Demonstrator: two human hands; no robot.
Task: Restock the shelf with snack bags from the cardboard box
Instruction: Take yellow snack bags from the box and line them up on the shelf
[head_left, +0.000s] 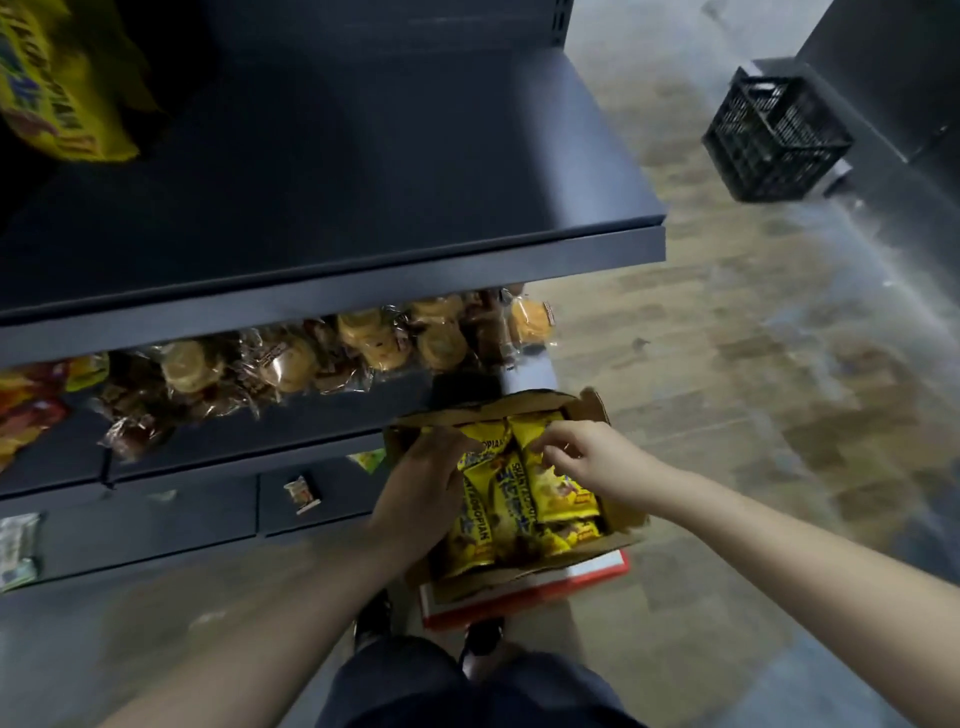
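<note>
Risk: bags packed tight; pulling one may drag neighbours out or tip the cardboard box (589, 413).

Left hand (423, 488): fingers curled down among the snack bags (511, 501) at the box's left side; grip probably closed on one, though blurred.

Right hand (582, 454): fingertips pinch a bag's top edge. Shelf (363, 197) above is mostly bare.

Both hands reaching down, L hand (421, 483) flat-ish, R hand (582, 452) fingers curled

The snack bags (524, 499) lie in the cardboard box (587, 410) between left hand (421, 488) and right hand (587, 457); the shelf (332, 228) stands beyond the left hand.
</note>
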